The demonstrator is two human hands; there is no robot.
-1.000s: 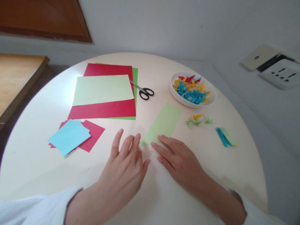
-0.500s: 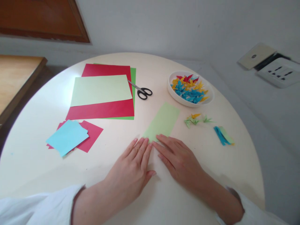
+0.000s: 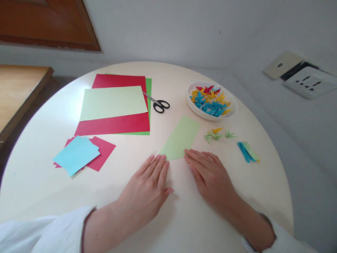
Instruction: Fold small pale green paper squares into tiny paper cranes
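Observation:
A light green strip of paper (image 3: 181,137) lies slantwise on the round white table, its near edge toward me. My left hand (image 3: 147,186) rests flat, fingertips on the strip's near left corner and thumb spread to the right. At the near right corner, my right hand (image 3: 210,175) touches the paper with its fingers stretched out. Neither hand is closed round anything. Beyond the strip, to the left, black-handled scissors (image 3: 159,104) lie with their blade tips on the stacked sheets.
Large red paper (image 3: 116,124) lies under a pale green sheet (image 3: 113,102). Nearer are blue pieces (image 3: 77,154) over dark pink ones (image 3: 102,151). A white dish (image 3: 200,113) holds many folded paper cranes. Loose cranes (image 3: 214,135) and narrow strips (image 3: 246,151) lie at right.
My right hand has slid to the right along the strip's near edge, away from my left fingertips. The left hand stays in place. The view has shifted slightly.

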